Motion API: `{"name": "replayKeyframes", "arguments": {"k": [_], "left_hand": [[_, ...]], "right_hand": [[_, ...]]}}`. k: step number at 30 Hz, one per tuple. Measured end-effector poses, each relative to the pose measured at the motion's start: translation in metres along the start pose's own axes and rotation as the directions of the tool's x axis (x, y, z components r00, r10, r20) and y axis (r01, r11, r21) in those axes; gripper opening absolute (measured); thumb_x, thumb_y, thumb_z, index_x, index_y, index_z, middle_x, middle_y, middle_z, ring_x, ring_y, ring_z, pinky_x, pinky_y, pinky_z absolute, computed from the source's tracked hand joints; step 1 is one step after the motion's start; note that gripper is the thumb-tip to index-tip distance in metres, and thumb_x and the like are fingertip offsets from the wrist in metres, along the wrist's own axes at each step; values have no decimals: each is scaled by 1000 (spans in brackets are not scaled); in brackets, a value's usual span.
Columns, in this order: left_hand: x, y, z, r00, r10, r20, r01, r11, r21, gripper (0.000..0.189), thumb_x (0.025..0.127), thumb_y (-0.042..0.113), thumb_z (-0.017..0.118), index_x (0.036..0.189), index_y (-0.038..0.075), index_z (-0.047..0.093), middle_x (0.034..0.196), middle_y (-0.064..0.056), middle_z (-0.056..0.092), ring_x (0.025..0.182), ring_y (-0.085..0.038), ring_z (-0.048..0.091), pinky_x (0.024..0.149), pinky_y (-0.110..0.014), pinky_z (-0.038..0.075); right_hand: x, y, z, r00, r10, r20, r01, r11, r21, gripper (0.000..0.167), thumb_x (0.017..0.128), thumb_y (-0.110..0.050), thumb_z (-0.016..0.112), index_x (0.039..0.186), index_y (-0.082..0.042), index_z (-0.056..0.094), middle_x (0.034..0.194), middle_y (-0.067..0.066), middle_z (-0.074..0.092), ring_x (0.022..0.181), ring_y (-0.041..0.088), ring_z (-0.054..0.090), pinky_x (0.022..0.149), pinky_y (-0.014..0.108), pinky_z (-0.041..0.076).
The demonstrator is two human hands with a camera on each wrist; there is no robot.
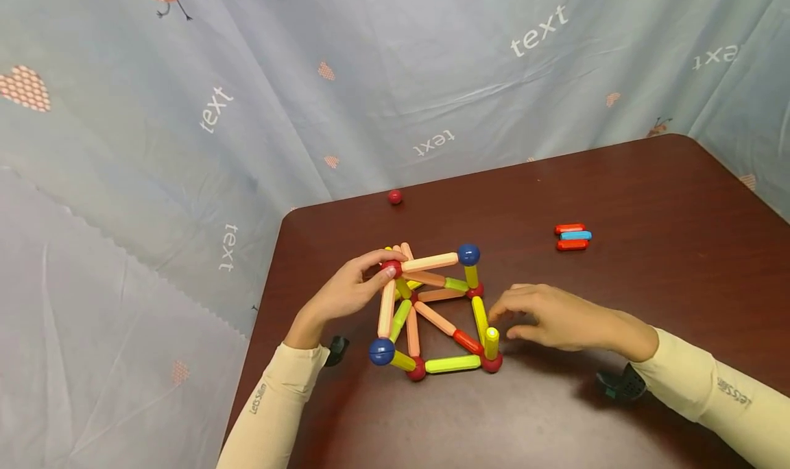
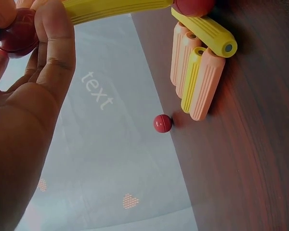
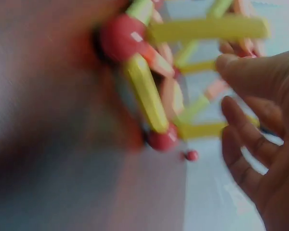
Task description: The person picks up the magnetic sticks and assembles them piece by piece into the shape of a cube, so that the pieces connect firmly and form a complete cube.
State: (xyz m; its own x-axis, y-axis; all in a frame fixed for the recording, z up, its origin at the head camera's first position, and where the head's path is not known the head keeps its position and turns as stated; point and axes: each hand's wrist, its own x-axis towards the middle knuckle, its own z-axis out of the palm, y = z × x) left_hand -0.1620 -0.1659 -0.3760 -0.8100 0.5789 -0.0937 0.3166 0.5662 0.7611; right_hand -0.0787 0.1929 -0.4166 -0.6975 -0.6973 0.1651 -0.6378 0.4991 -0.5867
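Note:
A box-shaped frame of magnetic rods and balls (image 1: 453,365) stands on the table. With thumb and fingers my left hand (image 1: 343,292) pinches the red ball (image 1: 391,269) at its upper back-left corner; the left wrist view shows this ball too. Peach rods run from that ball to a blue ball (image 1: 469,254) at the back right and another blue ball (image 1: 381,352) at the front left. At the front-right corner a yellow rod (image 1: 492,344) rises from a red ball, its top end bare. Just right of it hovers my right hand (image 1: 558,318), holding nothing, fingers loosely bent.
A loose red ball (image 1: 395,197) lies by the table's back edge. Two red rods and a blue rod (image 1: 576,236) lie side by side at the right. Behind the frame, several peach and yellow rods (image 2: 207,86) lie together. A curtain (image 1: 469,99) hangs behind the table.

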Motion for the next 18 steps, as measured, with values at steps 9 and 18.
{"name": "replayKeyframes", "arguments": {"k": [9, 18], "left_hand": [[-5, -1, 0, 1000, 14, -16, -15, 1000, -25, 34, 104, 25, 59, 138, 21, 61, 128, -6, 65, 108, -23, 62, 95, -38, 55], [-9, -3, 3, 1000, 10, -23, -11, 1000, -28, 34, 104, 25, 59, 137, 21, 62, 127, -5, 65, 108, -23, 62, 94, -38, 55]], "right_hand": [[41, 39, -30, 971, 145, -189, -156, 987, -47, 18, 89, -9, 78, 104, -17, 72, 96, -7, 71, 87, 7, 64, 77, 29, 59], [137, 65, -34, 977, 146, -156, -171, 971, -166, 15, 98, -18, 69, 112, -13, 72, 107, 4, 72, 96, 21, 65, 85, 40, 56]]}}
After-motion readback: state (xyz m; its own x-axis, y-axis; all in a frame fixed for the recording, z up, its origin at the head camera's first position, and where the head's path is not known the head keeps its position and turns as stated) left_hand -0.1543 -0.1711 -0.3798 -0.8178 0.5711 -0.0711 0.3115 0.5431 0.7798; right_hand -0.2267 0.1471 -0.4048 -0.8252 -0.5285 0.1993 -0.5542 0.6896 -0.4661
